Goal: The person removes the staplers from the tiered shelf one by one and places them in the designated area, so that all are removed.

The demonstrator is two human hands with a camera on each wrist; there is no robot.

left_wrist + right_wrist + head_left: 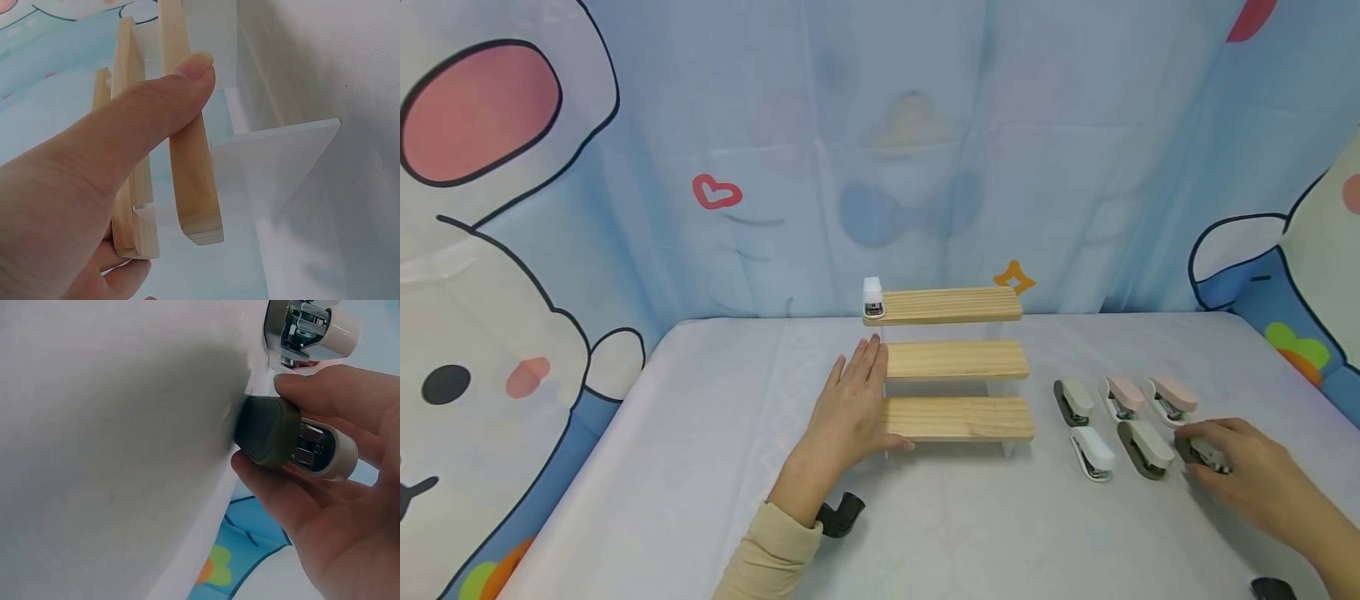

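A three-tier wooden shelf with clear supports stands near the table's back edge. At its left end, my left hand rests against the boards with fingers fairly straight. In the left wrist view the thumb lies across the front board, and other fingertips touch the end of the board behind. Over on the right, my right hand pinches a mini stapler between thumb and fingers. This stapler has a dark grey-green base and a pale top; it is tipped, low over the white cloth.
Several mini staplers stand left of my right hand: pink ones, a white one and greyish ones. A white stapler sits upright on the top board's left end. A patterned blue curtain hangs behind.
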